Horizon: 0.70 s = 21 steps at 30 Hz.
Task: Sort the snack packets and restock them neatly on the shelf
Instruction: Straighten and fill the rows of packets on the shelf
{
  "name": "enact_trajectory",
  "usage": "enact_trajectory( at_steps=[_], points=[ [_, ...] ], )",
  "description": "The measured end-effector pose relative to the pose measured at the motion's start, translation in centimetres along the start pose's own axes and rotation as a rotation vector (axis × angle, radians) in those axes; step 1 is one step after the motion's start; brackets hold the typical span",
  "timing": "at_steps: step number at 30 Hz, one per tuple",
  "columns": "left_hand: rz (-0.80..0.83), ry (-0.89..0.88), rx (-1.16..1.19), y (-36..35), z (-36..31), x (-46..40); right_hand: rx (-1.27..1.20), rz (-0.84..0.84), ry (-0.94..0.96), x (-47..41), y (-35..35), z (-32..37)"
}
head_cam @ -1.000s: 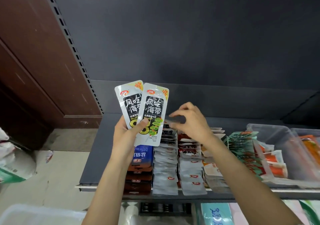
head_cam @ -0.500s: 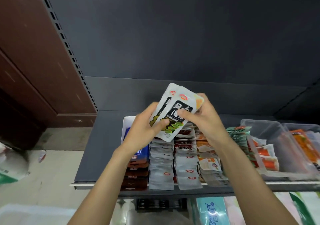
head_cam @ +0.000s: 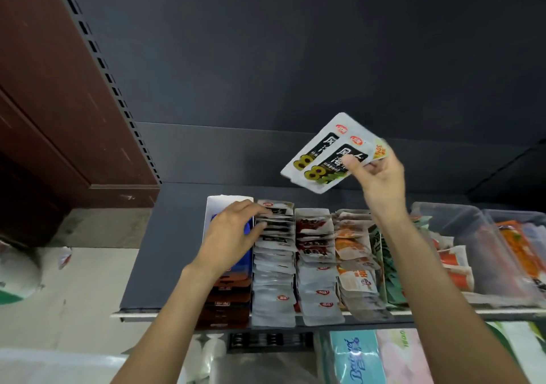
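Above shelf [head_cam: 165, 250], seemingly two packets [head_cam: 331, 159].

Glossy plastic snack packets [head_cam: 331, 159] above a matt dark metal shelf [head_cam: 165, 253].
At three o'clock, a clear, smooth plastic bin [head_cam: 461, 224]; at nine o'clock, brown wood panelling [head_cam: 50, 94].

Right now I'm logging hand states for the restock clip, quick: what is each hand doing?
Left hand: open, fingers resting on the row of black-and-white packets.
Right hand: pinching two kelp snack packets, raised above the shelf.

Shop: stocked snack shelf [head_cam: 165, 253]
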<state>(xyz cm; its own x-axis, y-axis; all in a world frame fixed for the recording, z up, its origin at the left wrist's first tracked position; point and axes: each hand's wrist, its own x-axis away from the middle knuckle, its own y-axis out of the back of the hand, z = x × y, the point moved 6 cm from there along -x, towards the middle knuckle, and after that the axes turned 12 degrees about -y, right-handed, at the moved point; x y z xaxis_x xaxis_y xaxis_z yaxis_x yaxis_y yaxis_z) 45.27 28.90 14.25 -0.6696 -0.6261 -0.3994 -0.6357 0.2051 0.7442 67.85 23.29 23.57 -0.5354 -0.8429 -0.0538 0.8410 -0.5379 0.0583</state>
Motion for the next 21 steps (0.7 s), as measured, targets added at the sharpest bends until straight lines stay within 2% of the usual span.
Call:
enact_trajectory(
  at_steps=[5, 8, 17, 21],
  points=[
    [-0.076, -0.046, 0.003, 0.2, 0.0, 0.0, 0.161, 0.245, -0.045, -0.8, -4.0, -1.3],
    [-0.079, -0.039, 0.031, 0.2, 0.1, -0.1, 0.26, 0.329, -0.057, -1.4, -5.5, -1.8],
    [-0.09, -0.03, 0.058, 0.2, 0.2, 0.5, 0.465, 0.333, 0.04, 0.2, -8.5, -6.3],
    [-0.097, 0.009, 0.084, 0.3, 0.3, 0.8, 0.724, 0.26, 0.134, 0.5, -7.2, -7.1]
  ],
)
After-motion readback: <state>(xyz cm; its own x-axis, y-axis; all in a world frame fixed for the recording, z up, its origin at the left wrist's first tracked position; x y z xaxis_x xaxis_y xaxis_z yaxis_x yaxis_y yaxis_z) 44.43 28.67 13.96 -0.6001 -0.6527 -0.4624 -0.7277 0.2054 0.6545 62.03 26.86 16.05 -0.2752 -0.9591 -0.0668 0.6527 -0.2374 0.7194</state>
